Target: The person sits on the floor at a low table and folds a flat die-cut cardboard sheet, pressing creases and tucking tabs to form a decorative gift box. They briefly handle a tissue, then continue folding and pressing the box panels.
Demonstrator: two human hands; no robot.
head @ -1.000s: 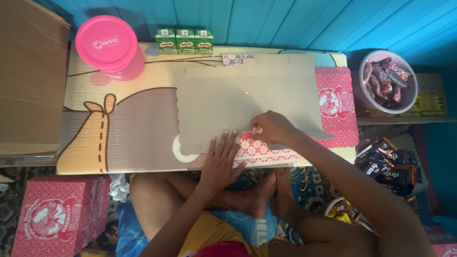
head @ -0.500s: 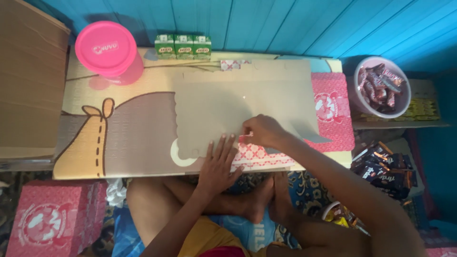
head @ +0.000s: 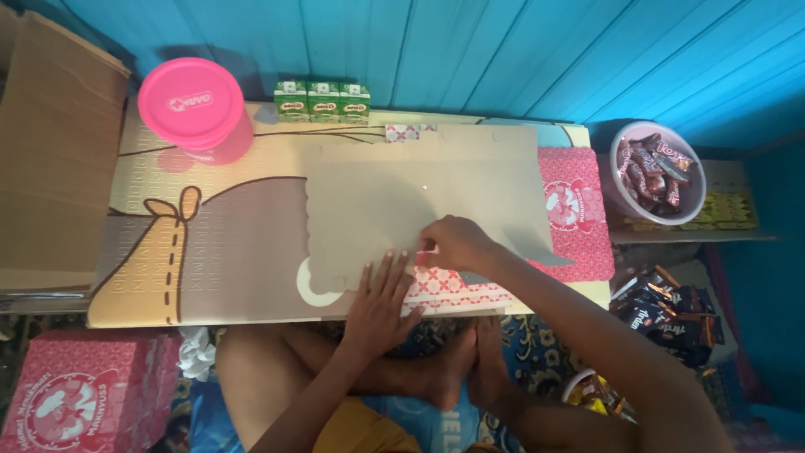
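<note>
Head view, left to right: a pink tub [head: 194, 105] stands at the bench's [head: 210, 252] 10 o'clock corner, three green cartons [head: 322, 101] at 12 o'clock. The left hand [head: 381, 304] lies flat and released, palm down on the cardboard sheet's [head: 419, 193] near edge at 6 o'clock. Just beside it, the right hand [head: 453, 243] pinches that sheet's edge. A bowl of sachets [head: 658, 172] sits at 3 o'clock, off the bench.
</note>
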